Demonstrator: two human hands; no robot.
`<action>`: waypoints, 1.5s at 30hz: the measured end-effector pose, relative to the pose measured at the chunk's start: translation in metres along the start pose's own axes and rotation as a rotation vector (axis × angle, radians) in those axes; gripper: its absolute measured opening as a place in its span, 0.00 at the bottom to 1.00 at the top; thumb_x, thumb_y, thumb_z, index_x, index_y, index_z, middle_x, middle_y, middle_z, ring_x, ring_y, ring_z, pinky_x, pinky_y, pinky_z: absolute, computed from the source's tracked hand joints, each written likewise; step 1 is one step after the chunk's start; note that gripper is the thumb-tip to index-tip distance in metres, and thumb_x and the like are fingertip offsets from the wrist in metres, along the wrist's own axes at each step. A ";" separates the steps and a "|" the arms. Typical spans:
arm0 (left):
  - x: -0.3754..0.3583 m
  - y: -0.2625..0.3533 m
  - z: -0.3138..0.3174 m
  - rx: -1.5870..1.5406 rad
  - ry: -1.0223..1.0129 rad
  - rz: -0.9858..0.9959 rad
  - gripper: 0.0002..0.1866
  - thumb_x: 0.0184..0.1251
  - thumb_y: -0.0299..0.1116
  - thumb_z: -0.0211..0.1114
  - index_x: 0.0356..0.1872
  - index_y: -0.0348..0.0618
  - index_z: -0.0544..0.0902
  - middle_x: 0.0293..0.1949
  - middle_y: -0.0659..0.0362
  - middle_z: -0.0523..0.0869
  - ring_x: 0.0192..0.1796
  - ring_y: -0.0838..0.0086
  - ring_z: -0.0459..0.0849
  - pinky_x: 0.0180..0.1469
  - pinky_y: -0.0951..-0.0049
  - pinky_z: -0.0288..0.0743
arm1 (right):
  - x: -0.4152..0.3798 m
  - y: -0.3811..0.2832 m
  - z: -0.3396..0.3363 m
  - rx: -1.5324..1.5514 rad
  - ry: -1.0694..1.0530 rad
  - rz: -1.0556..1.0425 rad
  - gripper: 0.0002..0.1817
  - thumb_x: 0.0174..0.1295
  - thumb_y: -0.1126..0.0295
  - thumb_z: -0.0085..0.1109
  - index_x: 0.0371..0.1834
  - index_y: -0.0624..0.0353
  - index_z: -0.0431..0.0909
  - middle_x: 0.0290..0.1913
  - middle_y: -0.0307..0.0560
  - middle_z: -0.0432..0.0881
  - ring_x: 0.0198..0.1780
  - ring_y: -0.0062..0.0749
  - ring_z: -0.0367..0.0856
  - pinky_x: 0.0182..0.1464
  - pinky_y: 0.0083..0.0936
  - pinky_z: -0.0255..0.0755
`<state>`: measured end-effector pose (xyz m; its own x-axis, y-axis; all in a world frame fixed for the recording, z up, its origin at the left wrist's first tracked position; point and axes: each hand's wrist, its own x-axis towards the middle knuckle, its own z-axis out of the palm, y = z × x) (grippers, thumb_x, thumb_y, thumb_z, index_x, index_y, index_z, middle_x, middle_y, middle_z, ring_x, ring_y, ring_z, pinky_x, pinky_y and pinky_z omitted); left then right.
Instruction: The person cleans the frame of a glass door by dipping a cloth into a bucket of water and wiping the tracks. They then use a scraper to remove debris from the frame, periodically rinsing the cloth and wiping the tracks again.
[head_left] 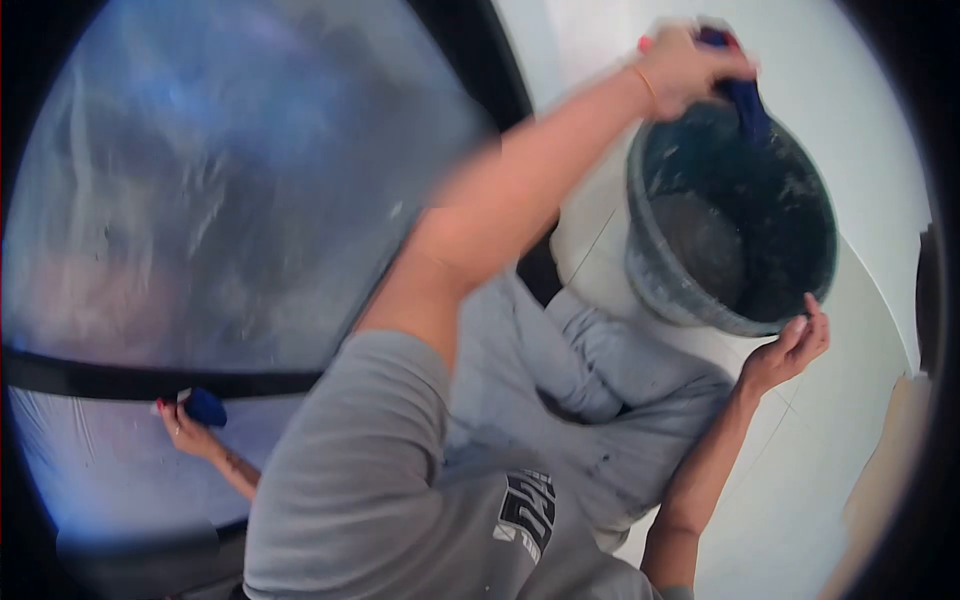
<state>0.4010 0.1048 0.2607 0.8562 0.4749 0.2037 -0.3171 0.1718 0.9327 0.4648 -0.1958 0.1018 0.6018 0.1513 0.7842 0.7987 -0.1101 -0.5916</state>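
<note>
A dark green bucket [655, 245], worn and scuffed, is tilted so that its inside faces me. Blurred by motion, my left hand [690, 70] is at the far rim, closed around a dark blue cloth [748, 108]. The cloth dangles over the bucket's mouth. On the near rim, my right hand [790, 350] holds the bucket with thumb and fingers. Only a grey, scuffed bottom and marked walls show inside.
A large shiny panel [250, 200] with a black frame [150, 380] fills the left side. Below the frame, a smaller hand [190, 430] with a dark blue thing [206, 408] shows. Pale floor tiles [790, 430] and a white wall [850, 90] lie right. My grey-clothed legs [600, 380] are folded beneath.
</note>
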 end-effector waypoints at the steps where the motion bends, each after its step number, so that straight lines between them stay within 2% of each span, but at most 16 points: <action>1: -0.014 0.023 -0.024 0.138 0.046 0.090 0.13 0.58 0.32 0.75 0.38 0.36 0.82 0.31 0.57 0.86 0.37 0.72 0.86 0.39 0.68 0.84 | 0.000 -0.002 -0.003 -0.018 -0.012 0.053 0.16 0.72 0.66 0.48 0.55 0.59 0.80 0.52 0.45 0.74 0.48 0.25 0.69 0.48 0.24 0.65; 2: -0.064 0.083 -0.029 0.318 0.140 0.104 0.14 0.67 0.32 0.65 0.49 0.35 0.78 0.38 0.51 0.85 0.48 0.63 0.86 0.49 0.64 0.82 | 0.000 -0.005 -0.001 -0.037 -0.018 0.095 0.16 0.73 0.67 0.47 0.55 0.59 0.80 0.53 0.44 0.76 0.50 0.26 0.70 0.50 0.24 0.66; 3: -0.101 0.109 -0.044 0.198 0.200 0.130 0.17 0.66 0.39 0.70 0.47 0.38 0.78 0.34 0.60 0.81 0.39 0.75 0.84 0.41 0.74 0.80 | -0.003 0.004 -0.001 -0.009 -0.006 0.169 0.16 0.73 0.67 0.47 0.56 0.59 0.80 0.55 0.43 0.78 0.47 0.24 0.72 0.47 0.21 0.66; 4: -0.128 0.125 -0.083 0.551 0.380 0.203 0.18 0.65 0.41 0.71 0.48 0.39 0.79 0.35 0.61 0.82 0.33 0.76 0.81 0.35 0.77 0.76 | -0.003 0.010 0.000 0.043 0.002 0.166 0.16 0.73 0.67 0.46 0.56 0.59 0.80 0.55 0.43 0.78 0.42 0.20 0.72 0.42 0.19 0.67; 6: -0.219 0.149 -0.134 0.975 0.672 0.238 0.21 0.66 0.43 0.70 0.52 0.39 0.79 0.35 0.62 0.83 0.33 0.79 0.80 0.35 0.77 0.74 | 0.002 0.001 0.002 0.107 -0.004 0.165 0.16 0.74 0.66 0.46 0.56 0.59 0.80 0.53 0.41 0.79 0.37 0.16 0.69 0.37 0.17 0.64; 8: -0.310 0.126 -0.195 1.060 0.924 0.285 0.17 0.61 0.42 0.73 0.34 0.36 0.82 0.27 0.58 0.84 0.32 0.77 0.82 0.36 0.74 0.77 | 0.004 -0.012 -0.003 0.040 -0.051 0.214 0.17 0.75 0.65 0.45 0.57 0.59 0.80 0.53 0.38 0.79 0.37 0.15 0.67 0.36 0.17 0.62; 10: -0.389 0.098 -0.217 1.103 1.103 0.092 0.12 0.65 0.36 0.66 0.32 0.38 0.78 0.26 0.59 0.81 0.29 0.78 0.78 0.31 0.77 0.72 | 0.005 -0.022 -0.001 0.026 -0.047 0.233 0.17 0.76 0.63 0.44 0.56 0.57 0.80 0.55 0.35 0.79 0.36 0.16 0.68 0.34 0.15 0.59; 14: -0.501 0.022 -0.200 1.247 1.206 -0.157 0.10 0.55 0.32 0.58 0.35 0.38 0.79 0.22 0.51 0.80 0.25 0.64 0.77 0.34 0.67 0.72 | 0.002 -0.014 -0.003 0.052 -0.051 0.323 0.19 0.76 0.61 0.43 0.55 0.61 0.79 0.56 0.42 0.78 0.48 0.25 0.77 0.42 0.19 0.71; 16: -0.525 -0.018 -0.177 1.158 1.300 -0.487 0.09 0.52 0.30 0.62 0.35 0.42 0.80 0.29 0.52 0.81 0.33 0.56 0.78 0.40 0.61 0.73 | 0.003 -0.016 0.000 0.065 -0.047 0.316 0.20 0.76 0.61 0.42 0.56 0.62 0.79 0.57 0.46 0.78 0.52 0.30 0.79 0.46 0.22 0.75; 18: -0.545 -0.056 -0.177 1.460 1.258 -0.384 0.11 0.48 0.27 0.65 0.36 0.43 0.80 0.36 0.54 0.79 0.43 0.58 0.77 0.45 0.61 0.70 | 0.004 -0.021 0.001 0.026 -0.048 0.288 0.21 0.76 0.60 0.41 0.56 0.64 0.78 0.58 0.49 0.78 0.54 0.34 0.79 0.50 0.25 0.77; 22: -0.552 -0.080 -0.188 1.845 1.170 -0.487 0.17 0.43 0.26 0.73 0.38 0.48 0.82 0.46 0.59 0.76 0.51 0.53 0.73 0.47 0.57 0.68 | 0.004 -0.030 0.004 0.044 -0.057 0.312 0.22 0.77 0.59 0.40 0.56 0.64 0.78 0.58 0.51 0.76 0.53 0.35 0.79 0.44 0.25 0.78; 23: -0.554 -0.088 -0.193 1.891 1.118 -0.495 0.16 0.48 0.28 0.73 0.40 0.48 0.81 0.44 0.56 0.78 0.48 0.53 0.76 0.45 0.58 0.68 | 0.004 -0.029 0.004 0.038 -0.069 0.298 0.22 0.77 0.59 0.40 0.57 0.64 0.78 0.58 0.51 0.76 0.53 0.35 0.79 0.44 0.25 0.78; 27: -0.562 -0.125 -0.211 1.592 1.211 -0.555 0.13 0.57 0.27 0.67 0.44 0.47 0.78 0.44 0.52 0.79 0.45 0.54 0.81 0.46 0.56 0.72 | 0.003 -0.030 0.003 0.002 -0.080 0.279 0.23 0.77 0.58 0.39 0.57 0.64 0.78 0.59 0.51 0.75 0.53 0.35 0.79 0.43 0.26 0.78; 30: -0.552 -0.133 -0.202 1.431 1.316 -0.500 0.12 0.57 0.25 0.66 0.43 0.45 0.78 0.44 0.52 0.79 0.46 0.52 0.81 0.47 0.55 0.73 | 0.002 -0.027 0.000 0.011 -0.086 0.281 0.23 0.77 0.57 0.39 0.59 0.63 0.77 0.60 0.51 0.74 0.53 0.36 0.79 0.43 0.25 0.78; 41: -0.395 -0.137 -0.247 1.486 1.131 0.201 0.15 0.52 0.20 0.64 0.43 0.46 0.82 0.42 0.53 0.80 0.47 0.55 0.80 0.49 0.58 0.75 | 0.001 -0.037 0.006 -0.083 -0.070 0.231 0.25 0.76 0.56 0.37 0.57 0.64 0.78 0.59 0.53 0.76 0.57 0.40 0.77 0.52 0.32 0.74; 45: -0.376 -0.161 -0.289 1.559 1.158 0.026 0.10 0.55 0.25 0.61 0.38 0.48 0.86 0.38 0.57 0.80 0.48 0.60 0.79 0.49 0.61 0.74 | 0.001 -0.038 0.010 -0.095 -0.059 0.221 0.25 0.76 0.57 0.36 0.56 0.65 0.78 0.60 0.54 0.75 0.58 0.42 0.76 0.53 0.33 0.74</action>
<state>0.0122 0.1476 -0.0515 0.0097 0.8257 0.5640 0.8186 -0.3304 0.4697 0.4354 -0.1814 0.1232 0.7631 0.1700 0.6236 0.6458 -0.2382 -0.7254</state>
